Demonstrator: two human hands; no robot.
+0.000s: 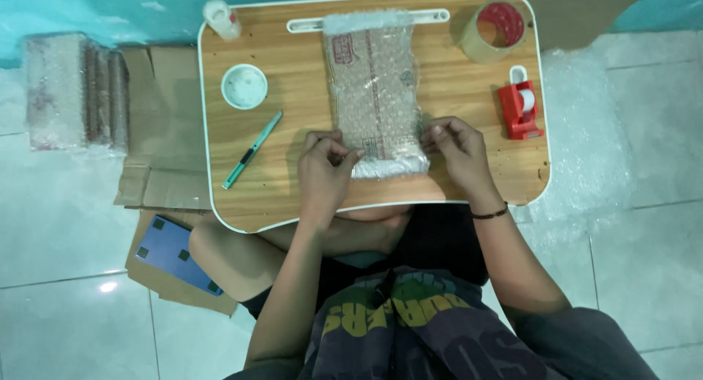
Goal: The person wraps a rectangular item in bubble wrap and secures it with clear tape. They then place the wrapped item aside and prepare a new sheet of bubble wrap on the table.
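Wood-grain with a white rim, the lap table (293,197) is the biggest thing before you, standing over your crossed legs on the tiled floor (58,233). Flattened cardboard (165,131) lies under its left edge, a stack of bubble-wrapped parcels (69,91) beyond that, and a loose sheet of bubble wrap (586,153) spreads off the right edge.

Down the middle of the table, from the far edge toward the near one, lies the bubble-wrapped package (375,87). Your left hand (324,171) is curled, fingertips pinching the wrap at the package's near left corner. Your right hand (458,149) is half closed, thumb and fingertips pressing the wrap at its near right side.

In the far right corner sits a roll of brown packing tape (494,30); just nearer along the right edge stands a red tape dispenser (520,109). A round white lid (244,86) rests toward the far left, a small white bottle (221,18) at the far left corner, and a teal utility knife (253,150) lies slanted near the left edge.
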